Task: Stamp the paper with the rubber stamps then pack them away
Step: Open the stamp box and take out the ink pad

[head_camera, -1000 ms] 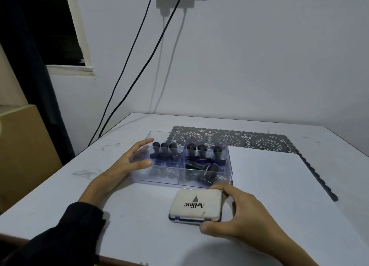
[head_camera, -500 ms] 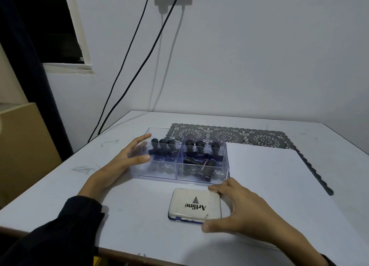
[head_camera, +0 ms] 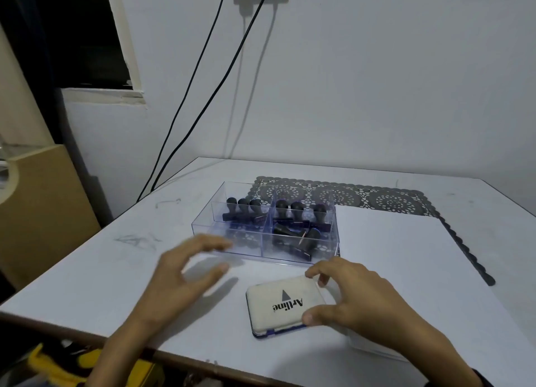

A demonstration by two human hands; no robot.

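– Rubber stamps, location?
– Inside clear divided box, mid-table. Three upright in far-left compartment, three upright in far-right compartment. More lying tipped over in near-right compartment.
– Box against the paper?
– Just left of white paper. Right wall at sheet's left edge; touching or not, cannot tell. Far side partly over dark lace mat.
– Ink pad?
– Artline stamp pad, lid closed, logo up. Flat on white table, just near of box and apart from it.
– Right hand?
– Right hand pinching the pad. Thumb pressed against near-right edge, curled fingers over far-right corner.
– Left hand?
– Left hand holding nothing. Fingers spread wide, loosely bent, motion-blurred. Positioned just near of box's left end, left of pad. Fingertips overlapping box's front wall in view; contact impossible to judge.
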